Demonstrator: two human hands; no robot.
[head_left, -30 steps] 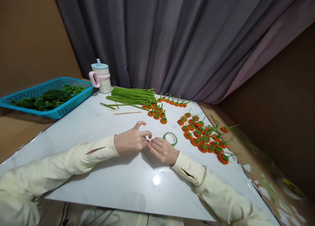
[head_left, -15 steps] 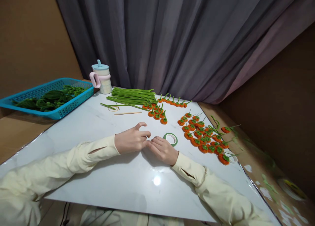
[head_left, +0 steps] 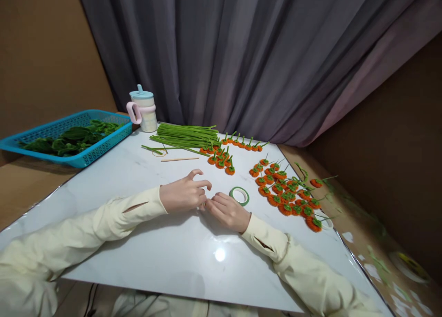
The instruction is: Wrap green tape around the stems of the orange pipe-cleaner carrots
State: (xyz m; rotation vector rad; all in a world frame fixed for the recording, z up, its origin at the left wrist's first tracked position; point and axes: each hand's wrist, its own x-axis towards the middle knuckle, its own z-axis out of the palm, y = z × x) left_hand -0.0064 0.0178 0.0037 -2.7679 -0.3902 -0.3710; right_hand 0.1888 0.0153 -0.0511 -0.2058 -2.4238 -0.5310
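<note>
My left hand [head_left: 184,193] and my right hand [head_left: 226,211] rest together on the white tabletop [head_left: 155,257], fingertips touching. The left fingers curl in a loose pinch; the right fingers are curled toward it. Whatever sits between the fingertips is too small to make out. A roll of green tape [head_left: 239,195] lies flat just beyond my right hand. Both arms wear cream sleeves.
Several orange pumpkin shapes with green stems [head_left: 285,192] are spread at the right, more [head_left: 221,158] behind. A bundle of green stems [head_left: 186,133], a thin wooden stick [head_left: 179,159], a lidded cup [head_left: 143,108] and a blue basket of green leaves [head_left: 69,137] stand at the back. A grey curtain hangs behind.
Hardly anything differs: both hands stay joined at the fingertips, with only a slight shift of the view.
</note>
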